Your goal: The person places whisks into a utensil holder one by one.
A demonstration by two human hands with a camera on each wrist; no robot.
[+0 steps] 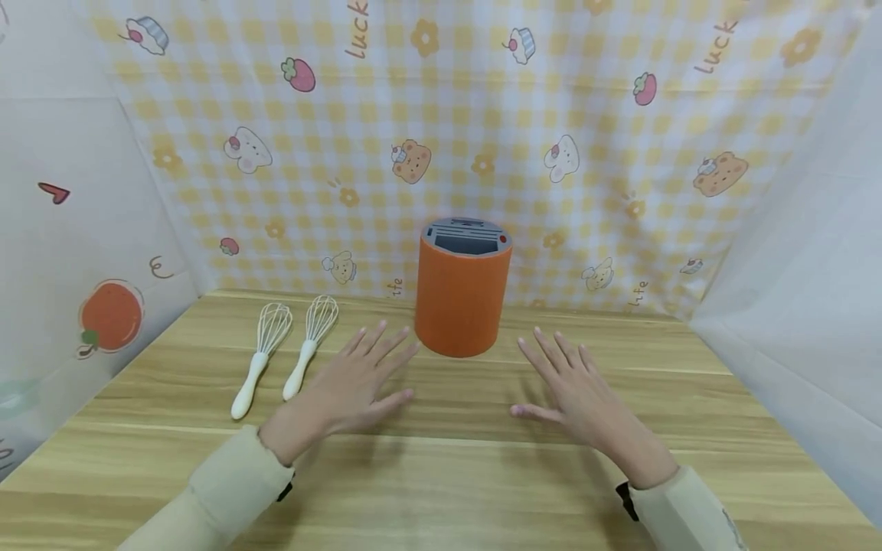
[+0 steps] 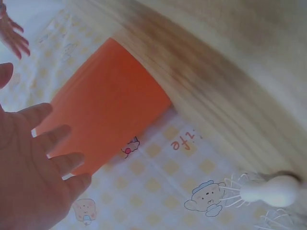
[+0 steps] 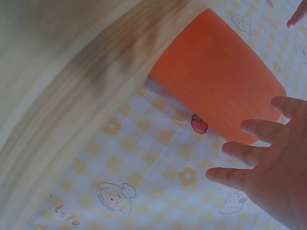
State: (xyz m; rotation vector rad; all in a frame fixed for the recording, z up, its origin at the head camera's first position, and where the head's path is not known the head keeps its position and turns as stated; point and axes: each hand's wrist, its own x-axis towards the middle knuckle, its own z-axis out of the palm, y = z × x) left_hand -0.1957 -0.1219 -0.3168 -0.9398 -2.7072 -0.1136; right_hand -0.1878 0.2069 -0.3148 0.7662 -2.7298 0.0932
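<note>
An orange cylindrical container (image 1: 463,302) with a grey slotted top stands upright at the back middle of the wooden table. Two white-handled whisks lie side by side at the left: the outer whisk (image 1: 256,371) and the inner whisk (image 1: 303,360). Just right of the inner whisk, my left hand (image 1: 354,386) is spread over the table with fingers straight, holding nothing. On the other side, my right hand (image 1: 575,390) is spread likewise, to the front right of the container. Both wrist views show the fingers apart from each other, in front of the orange wall.
A yellow checked cloth (image 1: 482,115) with cartoon prints hangs right behind the container. White sheets close off the left side (image 1: 62,252) and right side (image 1: 792,252). The wooden tabletop (image 1: 455,474) reaches forward under both forearms.
</note>
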